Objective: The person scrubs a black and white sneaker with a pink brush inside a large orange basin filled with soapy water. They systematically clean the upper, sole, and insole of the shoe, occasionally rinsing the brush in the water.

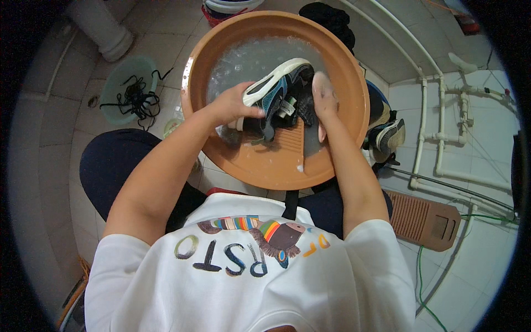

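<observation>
Sneaker [279, 91] lies sole-up on the ribbed washboard at the near rim of the orange basin [354, 94], above the soapy water. Left hand [235, 105] fingers clamp its heel, steadying it; right hand [323, 97] presses flat, fingers extended, gripping nothing.

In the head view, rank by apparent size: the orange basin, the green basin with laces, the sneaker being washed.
Largest to smallest:
1. orange basin
2. green basin
3. sneaker
The last two look close; the basin sits farther off.
</observation>
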`<act>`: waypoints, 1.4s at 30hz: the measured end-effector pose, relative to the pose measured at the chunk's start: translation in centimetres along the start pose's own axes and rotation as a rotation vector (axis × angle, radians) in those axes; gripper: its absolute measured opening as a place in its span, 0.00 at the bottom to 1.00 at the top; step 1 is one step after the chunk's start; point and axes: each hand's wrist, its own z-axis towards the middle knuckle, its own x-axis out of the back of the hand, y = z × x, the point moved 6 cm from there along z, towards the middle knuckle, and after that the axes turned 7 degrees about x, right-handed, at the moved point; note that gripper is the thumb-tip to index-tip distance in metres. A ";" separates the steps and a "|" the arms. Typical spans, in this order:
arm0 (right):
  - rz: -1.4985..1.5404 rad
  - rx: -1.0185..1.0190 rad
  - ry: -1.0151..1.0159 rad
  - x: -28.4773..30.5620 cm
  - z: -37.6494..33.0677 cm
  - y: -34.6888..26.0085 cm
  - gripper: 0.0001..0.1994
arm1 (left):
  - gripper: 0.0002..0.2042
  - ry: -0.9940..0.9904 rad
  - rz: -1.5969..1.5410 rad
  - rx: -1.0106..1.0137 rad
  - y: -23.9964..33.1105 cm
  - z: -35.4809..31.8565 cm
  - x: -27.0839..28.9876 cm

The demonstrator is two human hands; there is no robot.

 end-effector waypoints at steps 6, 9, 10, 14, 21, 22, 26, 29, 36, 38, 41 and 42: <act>-0.028 0.511 -0.310 -0.2 -7.0 -15.4 0.32 | 0.22 0.109 -0.047 0.060 -0.6 1.0 0.1; -0.103 0.378 -0.340 0.1 -7.6 -15.8 0.28 | 0.23 0.098 -0.015 0.019 -1.5 1.7 0.8; -0.132 0.296 -0.298 0.5 -6.0 -14.4 0.28 | 0.23 0.110 -0.025 0.069 -2.2 1.8 0.9; -0.239 0.034 -0.073 3.0 -1.1 -7.0 0.31 | 0.22 0.242 0.197 0.042 -1.3 1.3 1.3; -0.335 -0.361 -0.381 -1.5 -2.3 5.4 0.30 | 0.32 0.243 0.750 0.101 3.8 1.1 1.0; -0.345 -0.237 -0.444 -3.1 -2.2 6.7 0.32 | 0.36 0.244 0.771 0.144 4.6 1.0 0.5; -0.039 -0.083 -0.192 2.1 -3.8 -2.4 0.32 | 0.43 0.197 0.870 0.228 4.8 0.2 -0.6; -0.027 0.171 -0.134 3.9 -4.1 -7.5 0.31 | 0.38 0.206 0.711 0.266 4.9 0.6 0.1; -0.249 0.070 -0.307 1.9 -0.5 -7.0 0.23 | 0.32 0.012 -0.162 0.316 -0.4 0.9 -1.0; -0.197 0.101 -0.256 1.9 0.7 -3.8 0.26 | 0.30 0.006 -0.149 0.346 0.3 0.4 -1.3; -0.221 0.237 -0.398 -1.9 -0.8 -7.0 0.27 | 0.30 0.014 -0.328 0.411 0.0 -0.4 -1.2; -0.289 0.326 -0.483 0.1 -2.6 -11.0 0.25 | 0.29 0.033 -0.249 0.409 0.6 -1.2 -0.8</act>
